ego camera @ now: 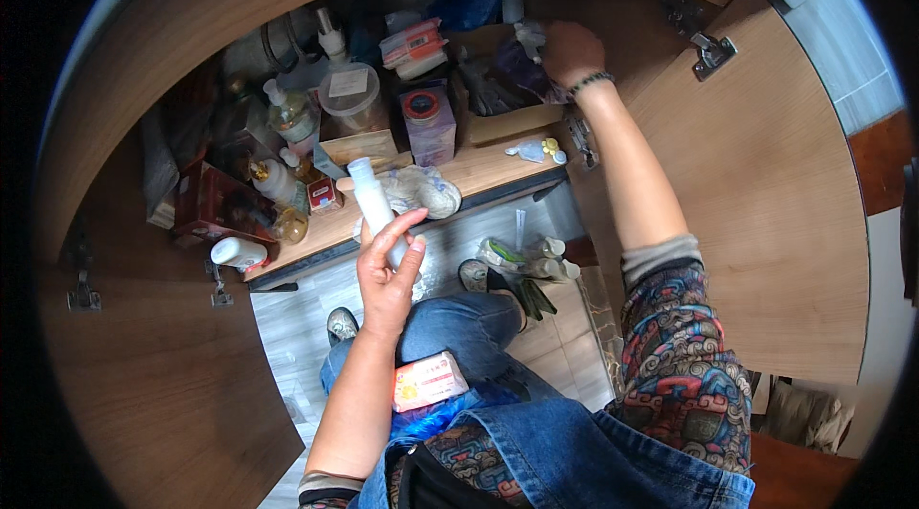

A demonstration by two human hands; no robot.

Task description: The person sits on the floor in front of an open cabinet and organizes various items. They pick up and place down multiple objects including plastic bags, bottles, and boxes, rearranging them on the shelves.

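My left hand [391, 265] holds a slim white plastic bottle [373, 200], tilted, in front of the open cabinet. My right hand [573, 53] reaches inside, at the right side of an open cardboard box [513, 122] that holds dark and purple plastic bags [520, 64]. Its fingers are hidden, so its grip does not show. Left of the box, a pack with a red and white wrapper [415, 46] lies behind a purple box [429, 135] with a red round lid on it. A crumpled whitish cloth [423, 191] lies at the shelf edge below.
Cabinet doors stand open at left [165, 380] and right [775, 200]. Pump bottles [291, 114], a clear lidded tub [350, 96] and a dark red box [215, 204] crowd the shelf. A tissue pack [431, 381] rests on my lap. Several bottles [553, 261] stand on the floor.
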